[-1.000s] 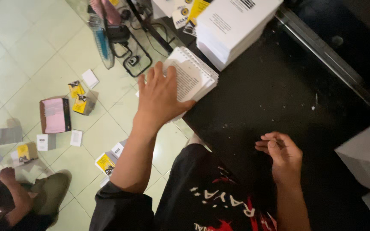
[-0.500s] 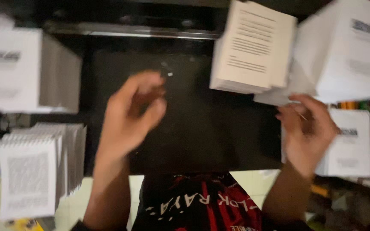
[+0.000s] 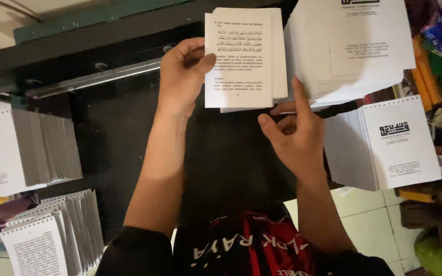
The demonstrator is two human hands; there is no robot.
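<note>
At the far left a tall stack of white sheets (image 3: 11, 145) sits on the black table (image 3: 129, 133), and below it, at the table's near edge, lies a fanned pile of punched pages (image 3: 52, 232). A metal bar (image 3: 93, 76) runs slantwise across the table's far side, past the left hand.

The left hand (image 3: 182, 76) grips the left edge of a small sheaf of printed pages (image 3: 241, 61), thumb pressed on the top page and the other fingers curled behind, pinching it. The sheaf is held up flat above the table's far middle, its top page facing the camera.

The right hand (image 3: 292, 135) is just below the sheaf's lower right corner. Its fingers are loosely spread and half curled; the forefinger tip reaches the sheaf's bottom edge, the thumb points left, free of the paper. Whether that fingertip truly presses the paper cannot be told.

Between the forearms the dark tabletop lies bare, giving room toward the body. To the right the way is tight: a large slanted white stack (image 3: 354, 46) stands just beside the sheaf, and a spiral-punched white block (image 3: 384, 143) lies close by the right wrist.
</note>
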